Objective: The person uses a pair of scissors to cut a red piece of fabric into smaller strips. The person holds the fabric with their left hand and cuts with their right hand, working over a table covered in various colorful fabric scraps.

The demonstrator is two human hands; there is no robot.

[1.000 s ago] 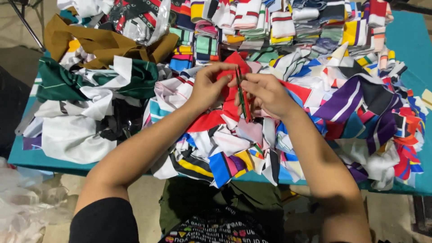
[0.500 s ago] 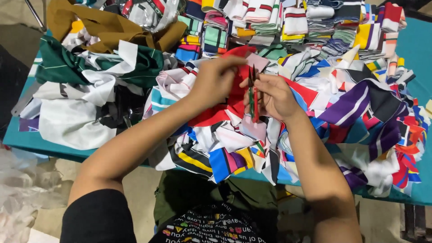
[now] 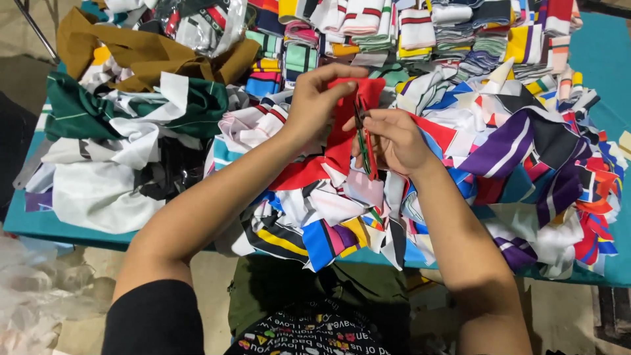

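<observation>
You hold the red cloth (image 3: 342, 125) up off the pile so the scissors (image 3: 363, 141) can reach its edge: your left hand (image 3: 319, 98) pinches it taut, your right hand (image 3: 394, 138) closes around the scissors, above scraps (image 3: 328, 217) heaped on the table (image 3: 601, 59).

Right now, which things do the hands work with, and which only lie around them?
In hand:
- left hand pinching the red cloth piece
- right hand holding a thin red-and-green strip

Lying about:
- brown cloth
- green and white cloth
- folded striped stacks
- teal table
</observation>
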